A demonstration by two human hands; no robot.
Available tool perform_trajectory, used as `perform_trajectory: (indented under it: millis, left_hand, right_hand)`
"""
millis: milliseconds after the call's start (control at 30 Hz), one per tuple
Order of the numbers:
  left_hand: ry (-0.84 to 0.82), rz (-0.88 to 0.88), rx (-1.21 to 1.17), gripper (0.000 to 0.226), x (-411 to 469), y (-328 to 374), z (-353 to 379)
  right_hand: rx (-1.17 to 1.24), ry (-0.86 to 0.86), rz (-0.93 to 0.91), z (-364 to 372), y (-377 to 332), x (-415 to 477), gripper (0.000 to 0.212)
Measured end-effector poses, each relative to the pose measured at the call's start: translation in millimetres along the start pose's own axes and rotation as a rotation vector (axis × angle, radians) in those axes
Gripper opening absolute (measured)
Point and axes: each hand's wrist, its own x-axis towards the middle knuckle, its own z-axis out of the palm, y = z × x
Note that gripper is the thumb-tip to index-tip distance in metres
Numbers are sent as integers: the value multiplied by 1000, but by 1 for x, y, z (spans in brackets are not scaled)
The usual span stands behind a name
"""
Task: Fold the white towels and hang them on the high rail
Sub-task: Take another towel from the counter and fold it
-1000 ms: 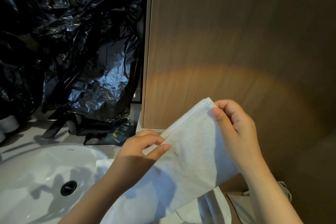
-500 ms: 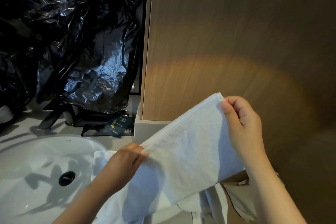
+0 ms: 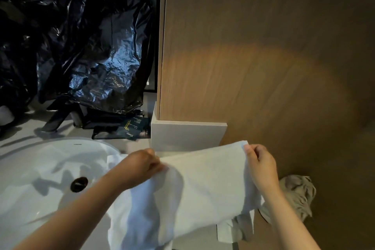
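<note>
Here, a wood-grain panel (image 3: 263,46) fills the right and crumpled black plastic sheeting (image 3: 81,36) the left. A white sink (image 3: 36,168) is cut off at lower left. The white towel (image 3: 203,189) hangs folded between both hands just right of the sink, its lower end out of view. The left hand (image 3: 140,162) and the right hand (image 3: 261,166) each keep a grip pinching its top edge. Gold lettering on a dark packet (image 3: 132,126) on the counter (image 3: 24,136) is too small to read.

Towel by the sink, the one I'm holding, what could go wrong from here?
The left hand and right hand pinch only the top edge of the towel, so a slip by either could undo the fold. Its loose lower part sags beside the sink and may drag over the rim or dip into the basin.
</note>
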Motion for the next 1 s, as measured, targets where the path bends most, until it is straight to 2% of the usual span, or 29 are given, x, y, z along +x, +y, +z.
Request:
perform_trajectory:
  millis: [167, 300, 400, 667, 767, 833, 900, 1000]
  left_hand:
    - [47, -72, -53, 38, -1, -20, 34]
    - [0, -105, -112, 38, -8, -34, 31]
    - [-26, -145, -149, 48, -19, -44, 31]
    - [38, -273, -229, 59, -55, -66, 29]
    - [81, -310, -302, 52, -58, -70, 25]
    - [161, -323, -385, 40, -54, -72, 20]
    - [249, -403, -467, 36, -49, -76, 17]
    - [171, -614, -418, 56, -40, -74, 19]
  right_hand:
    - [-31, 33, 45, 11, 38, -2, 21]
    - [-32, 25, 32, 16, 36, 6, 22]
    - [-33, 50, 16, 21, 37, 9, 23]
    - [-65, 42, 35, 31, 42, 20, 24]
    - [-64, 36, 32, 31, 42, 20, 24]
    - [-54, 54, 36, 31, 42, 20, 24]
    - [-46, 73, 48, 32, 42, 20, 23]
    - [-51, 40, 83, 39, 45, 19, 26]
